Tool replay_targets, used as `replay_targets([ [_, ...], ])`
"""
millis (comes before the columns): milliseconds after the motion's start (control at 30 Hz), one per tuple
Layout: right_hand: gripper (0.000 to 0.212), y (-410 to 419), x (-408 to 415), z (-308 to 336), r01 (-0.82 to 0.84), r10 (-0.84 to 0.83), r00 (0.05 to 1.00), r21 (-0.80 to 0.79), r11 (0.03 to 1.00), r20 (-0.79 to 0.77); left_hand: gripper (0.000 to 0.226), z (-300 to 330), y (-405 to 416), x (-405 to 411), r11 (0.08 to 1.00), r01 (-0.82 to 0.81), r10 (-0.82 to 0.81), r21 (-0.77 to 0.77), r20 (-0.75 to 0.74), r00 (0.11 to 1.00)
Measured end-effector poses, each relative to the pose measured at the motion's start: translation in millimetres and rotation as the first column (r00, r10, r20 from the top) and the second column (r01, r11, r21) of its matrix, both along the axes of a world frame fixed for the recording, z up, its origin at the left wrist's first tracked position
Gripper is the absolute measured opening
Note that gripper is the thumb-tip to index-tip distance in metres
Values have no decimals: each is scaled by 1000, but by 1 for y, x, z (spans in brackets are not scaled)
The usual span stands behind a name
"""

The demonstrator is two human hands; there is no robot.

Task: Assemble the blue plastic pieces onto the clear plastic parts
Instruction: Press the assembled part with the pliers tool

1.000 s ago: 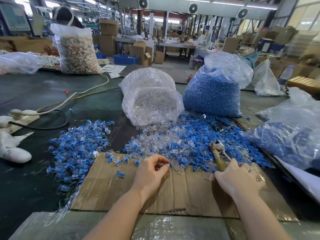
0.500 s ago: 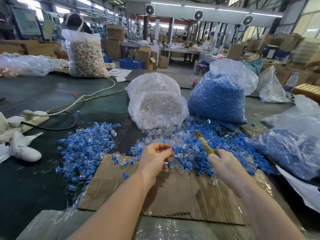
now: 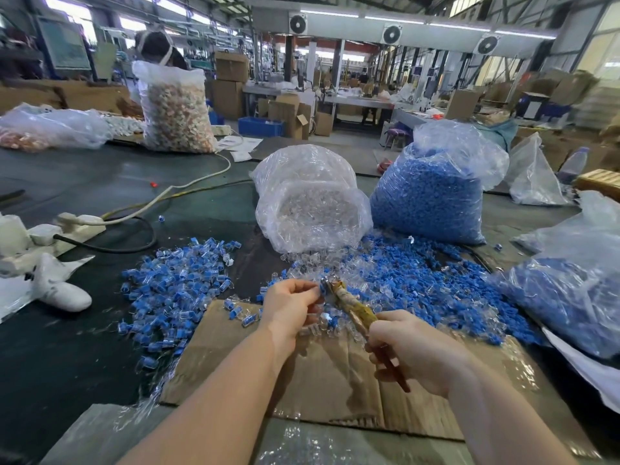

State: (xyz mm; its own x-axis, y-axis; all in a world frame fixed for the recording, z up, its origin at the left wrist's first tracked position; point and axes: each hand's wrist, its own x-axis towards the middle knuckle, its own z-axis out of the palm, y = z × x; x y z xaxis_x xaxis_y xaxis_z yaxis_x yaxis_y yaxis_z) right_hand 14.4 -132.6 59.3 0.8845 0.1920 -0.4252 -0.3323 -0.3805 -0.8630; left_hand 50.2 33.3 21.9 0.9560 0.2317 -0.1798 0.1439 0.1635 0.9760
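Left hand: raised above the cardboard, fingers curled, a small piece pinched at the fingertips; it appears to be a blue piece seated in a clear part, though the view is too small to be sure.

Right hand: closed round the handle of a tool, a worn, yellow-brown implement with a metal tip. The tool's long axis runs from the right hand up and to the left, and the tip is met by the pinched piece just beside the left fingertips. The coming press is judged to turn on this alignment: tip and piece in line, the left hand nearer the piece, the right hand driving from lower right.

Loose stock: a mixed pile of blue pieces and clear parts lies directly beyond both hands, spilling onto the cardboard's far edge. It is within reach of either hand, nearer the right.

Finished pile: blue-and-clear units heaped to the left of the cardboard, nearer the left hand.

Supply: a clear bag of clear parts stands behind the mixed pile, a blue bag of blue pieces to its right, and a further bag of blue at the far right.

Surface: dark, carrying a white cable at the left.

Writing: no brand, label or text is legible anywhere.
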Motion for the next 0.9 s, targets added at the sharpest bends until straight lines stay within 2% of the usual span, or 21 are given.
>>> replay_targets([
  [233,11,0,1,1,-29,29,999,-16,999,-46,7,-3,3,3,998,-52,53,21,-17,998],
  [900,15,4,-7,5,-139,142,990,-101,985,15,6,4,2,-2,996,-71,72,62,-7,997],
])
